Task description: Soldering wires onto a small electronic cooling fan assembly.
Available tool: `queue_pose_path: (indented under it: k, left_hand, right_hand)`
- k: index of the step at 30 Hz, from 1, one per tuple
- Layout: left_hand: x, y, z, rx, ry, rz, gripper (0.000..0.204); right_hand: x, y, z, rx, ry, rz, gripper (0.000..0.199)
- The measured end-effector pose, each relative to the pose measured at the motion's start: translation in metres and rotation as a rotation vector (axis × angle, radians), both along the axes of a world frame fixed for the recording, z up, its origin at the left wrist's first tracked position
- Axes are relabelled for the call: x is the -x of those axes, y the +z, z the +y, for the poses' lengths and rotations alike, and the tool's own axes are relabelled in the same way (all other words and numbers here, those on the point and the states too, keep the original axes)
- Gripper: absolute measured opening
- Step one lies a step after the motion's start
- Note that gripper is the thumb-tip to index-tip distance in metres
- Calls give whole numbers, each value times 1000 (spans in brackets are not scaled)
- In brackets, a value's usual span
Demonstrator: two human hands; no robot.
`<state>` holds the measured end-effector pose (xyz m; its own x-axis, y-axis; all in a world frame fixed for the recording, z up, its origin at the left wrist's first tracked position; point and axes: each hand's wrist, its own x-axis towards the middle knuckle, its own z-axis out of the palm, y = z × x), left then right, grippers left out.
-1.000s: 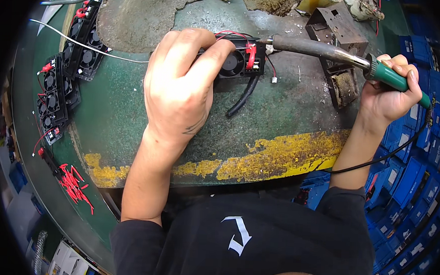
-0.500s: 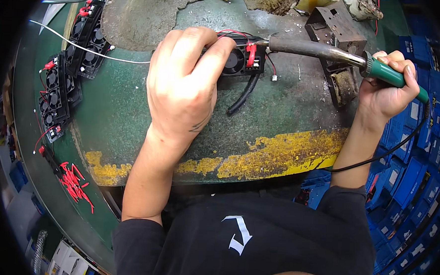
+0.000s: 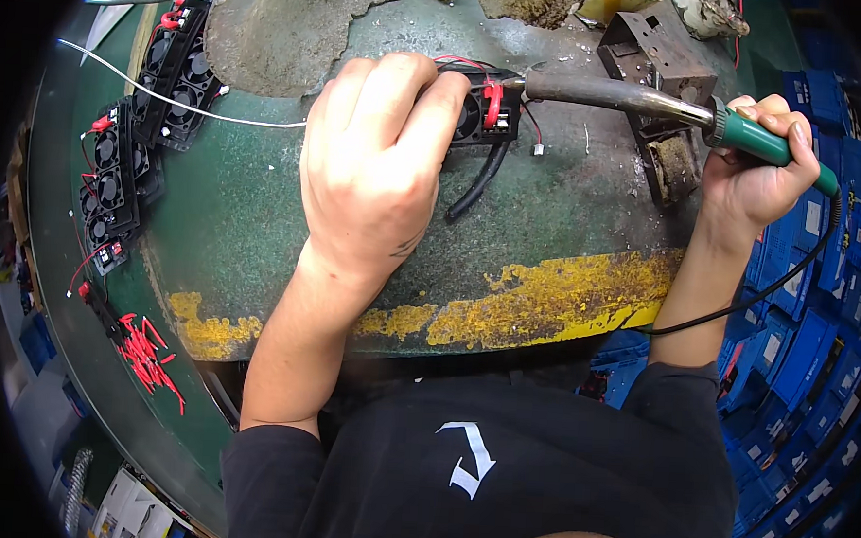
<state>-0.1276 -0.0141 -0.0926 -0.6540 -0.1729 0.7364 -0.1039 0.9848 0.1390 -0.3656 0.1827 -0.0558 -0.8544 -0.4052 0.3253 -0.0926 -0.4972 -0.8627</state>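
A green-handled soldering iron is gripped in my right hand, its barrel pointing left. Its tip meets the end of a black fan unit beside red wires and small white terminals; exact contact is too small to tell. My left hand lies over the left part of this unit with its fingers curled, hiding most of it. A thin pale wire, looking like solder wire, runs from the left into these closed fingers. A short black cable hangs from the unit.
More fan units lie at the left, near a pile of red sleeves. A rusty metal stand holding a worn sponge stands under the iron's barrel. Blue bins fill the right side; the iron's cord loops there.
My left hand has shifted slightly right, covering more of the fan, and the pale wire has moved along with it. The iron stays at nearly the same spot.
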Motion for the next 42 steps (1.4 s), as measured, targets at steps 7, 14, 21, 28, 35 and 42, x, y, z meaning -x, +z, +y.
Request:
queue_pose_path:
  k: [7,14,21,28,35,42]
  left_hand:
    - [0,2,4,3,30,-28,24]
    - [1,6,3,22,-7,-41,25]
    - [7,8,7,29,14,-47,19]
    - [9,8,10,48,43,-70,16]
    - [4,12,17,25,19,-65,17]
    - [0,14,19,-32,18,-129,19]
  right_hand:
    - [-2,2,-1,-22,-13,6,26]
    - [-2,1,-1,-9,-28,-27,26]
    - [2,0,3,-60,-33,-15,29]
    - [-2,1,-3,-74,-94,-38,27]
    - [17,-13,13,-69,54,24,29]
    - [-16,-5,-14,61,-128,-22,20]
